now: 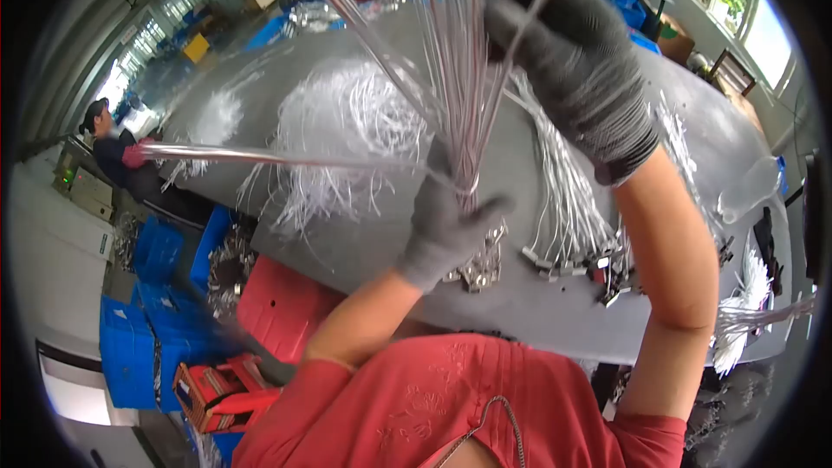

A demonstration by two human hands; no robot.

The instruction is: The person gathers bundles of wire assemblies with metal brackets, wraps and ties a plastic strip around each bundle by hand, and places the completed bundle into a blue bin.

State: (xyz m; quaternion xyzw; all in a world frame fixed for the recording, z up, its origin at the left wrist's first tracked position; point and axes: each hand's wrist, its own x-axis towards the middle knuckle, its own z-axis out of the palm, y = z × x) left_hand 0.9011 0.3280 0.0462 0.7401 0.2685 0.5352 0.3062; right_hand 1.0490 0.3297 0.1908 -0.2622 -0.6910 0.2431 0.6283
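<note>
A long bundle of clear, shiny cables [459,61] stands upright before me, its strands fanning out toward the top of the view. Low on the bundle, where it narrows to a tie, my left hand [446,230] in a grey glove holds it, with the thumb sticking out to the right. Higher up, my right hand [581,61], also gloved in grey, has its fingers curled at the strands on the right side; the fingertips are partly hidden. One group of strands stretches left toward a co-worker. Metal connectors [481,264] lie just below my left hand.
On the grey table [390,247] lie a loose heap of white cables [347,130] and a tied cable bunch with dark connectors [563,199]. A plastic bottle [750,191] lies at right. A co-worker [117,147] is at far left. Blue bins [130,351] and a red stool [286,308] stand below.
</note>
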